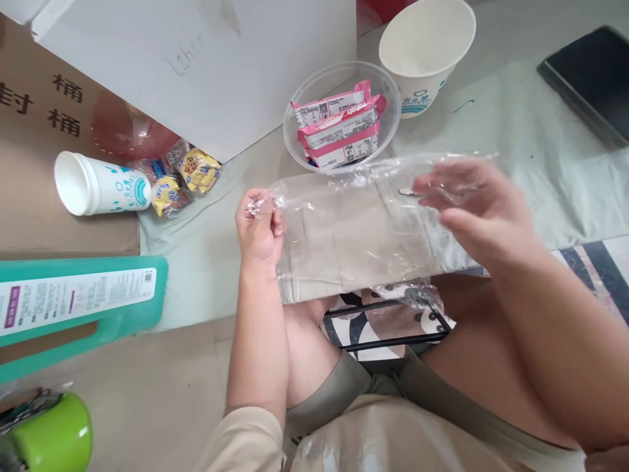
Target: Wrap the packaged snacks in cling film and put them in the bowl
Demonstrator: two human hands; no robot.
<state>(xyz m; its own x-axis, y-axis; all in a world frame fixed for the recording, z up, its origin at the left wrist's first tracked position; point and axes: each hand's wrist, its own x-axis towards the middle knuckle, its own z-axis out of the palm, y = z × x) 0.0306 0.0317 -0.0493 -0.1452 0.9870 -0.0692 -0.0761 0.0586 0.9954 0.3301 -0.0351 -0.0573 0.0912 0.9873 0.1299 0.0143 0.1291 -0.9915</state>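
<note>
A clear plastic bag point(344, 229) is stretched between my hands above my lap. Something flat, beige and creased, like folded cloth, shows through it; I cannot tell its kind. My left hand point(260, 219) is closed on the bag's upper left corner, with crumpled film poking out between the fingers. At the right end, my right hand point(476, 203) has its fingers and thumb apart, with clear film over the fingers. Whether those fingers are inside the bag or behind it is unclear. Just beyond the bag, a round clear plastic bowl point(289, 134) holds pink-and-white snack packets point(344, 128).
A large paper tub point(422, 98) stands beside the bowl, and a black device point(590, 78) lies far right. Left are stacked paper cups point(103, 187), yellow snack packets point(196, 170), a white box point(196, 65), a cardboard box point(29, 177) and a teal container point(132, 314).
</note>
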